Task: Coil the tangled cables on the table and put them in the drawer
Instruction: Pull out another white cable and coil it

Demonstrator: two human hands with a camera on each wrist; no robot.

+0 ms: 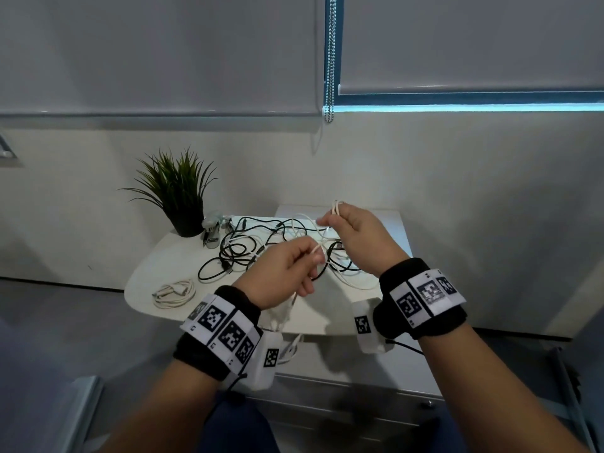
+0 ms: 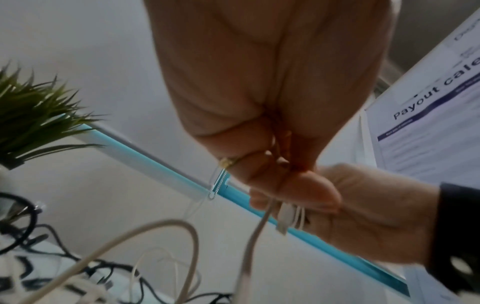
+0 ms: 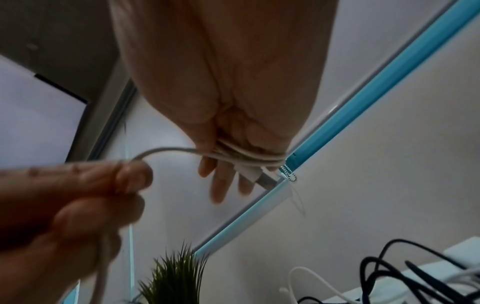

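A white cable runs between my two hands above the table. My right hand holds several loops of it wound round its fingers, with the white plug sticking out. My left hand pinches the same cable's free length lower and nearer to me; that length hangs down past the table's front edge. A tangle of black and white cables lies on the white table under both hands. One white cable lies coiled at the table's front left.
A potted plant and a stapler stand at the table's back left. A grey drawer unit sits below the table's front edge, between my forearms. A wall with roller blinds and a bead chain is behind the table.
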